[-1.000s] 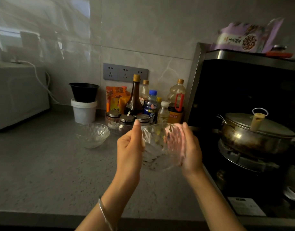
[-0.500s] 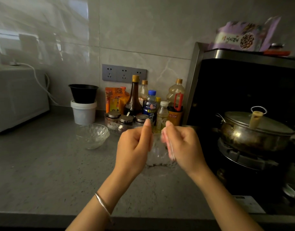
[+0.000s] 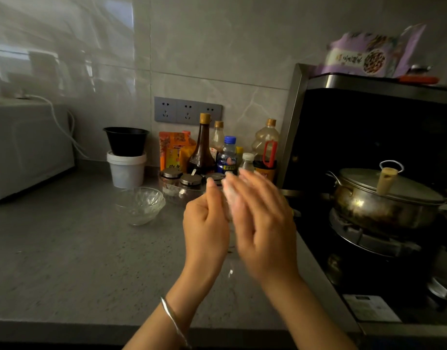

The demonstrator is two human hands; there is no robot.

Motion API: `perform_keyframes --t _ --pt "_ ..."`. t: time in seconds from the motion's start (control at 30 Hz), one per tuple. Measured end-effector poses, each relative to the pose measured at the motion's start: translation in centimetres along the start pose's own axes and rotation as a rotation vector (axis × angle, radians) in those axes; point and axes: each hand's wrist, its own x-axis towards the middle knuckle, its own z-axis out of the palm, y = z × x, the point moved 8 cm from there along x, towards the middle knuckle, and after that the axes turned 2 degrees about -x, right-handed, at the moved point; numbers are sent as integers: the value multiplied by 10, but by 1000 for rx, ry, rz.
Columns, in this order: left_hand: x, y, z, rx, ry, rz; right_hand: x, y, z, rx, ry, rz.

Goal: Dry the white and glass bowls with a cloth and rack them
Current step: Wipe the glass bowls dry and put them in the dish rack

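Observation:
My two hands meet over the middle of the grey counter (image 3: 66,261). Between them is a clear glass bowl (image 3: 229,200), turned nearly edge-on and blurred, with only a pale sliver showing. My left hand (image 3: 204,231) grips its near side, fingers curled and thumb up. My right hand (image 3: 265,223) lies over the other side with fairly straight fingers, blurred by motion. A second glass bowl (image 3: 140,205) sits upright on the counter to the left, apart from both hands. No cloth shows in either hand.
Spice jars (image 3: 189,183) and bottles (image 3: 202,147) stand just behind my hands. A white tub (image 3: 126,169) with a black bowl on it stands by the wall. A microwave (image 3: 25,147) is at far left. A lidded steel pot (image 3: 384,198) sits on the stove at right.
My hands have closed together around the glass bowl and turned it from face-on to nearly edge-on. My right hand has swept over it, fingers now extended.

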Motion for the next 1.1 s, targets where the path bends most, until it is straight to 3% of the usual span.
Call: perform_keyframes --t 0.1,0.17,0.23,0.37,0.43,0.5,0.6,0.67,0.77,0.93,1.0,1.1 --pt "0 3 -6 1 41 0 -1 37 11 574 -95 344" --pt "1 -3 -13 -44 88 -63 -16 43 18 740 -79 448" --pt "1 -7 -18 -80 129 -98 -29 31 14 619 -12 377" --pt "6 -4 -8 -31 65 -55 -20 3 7 69 18 74" --pt "5 -2 0 27 19 -21 -6 6 5 23 3 32" --pt "2 -3 1 49 19 -3 7 25 9 233 -55 135" --pt "-2 -9 -9 10 74 -45 -4 55 33 799 -209 497" --pt "-1 -15 -17 -55 137 -123 -25 63 39 910 -147 640" --pt "5 -17 -16 -77 156 -144 -46 45 31 797 18 557" --pt "4 -19 -3 -29 39 -82 -23 13 18 15 3 83" --pt "3 -18 0 -17 12 -69 -10 15 14 7 -6 55" --pt "4 -18 0 2 -4 -55 -3 38 18 358 -50 241"
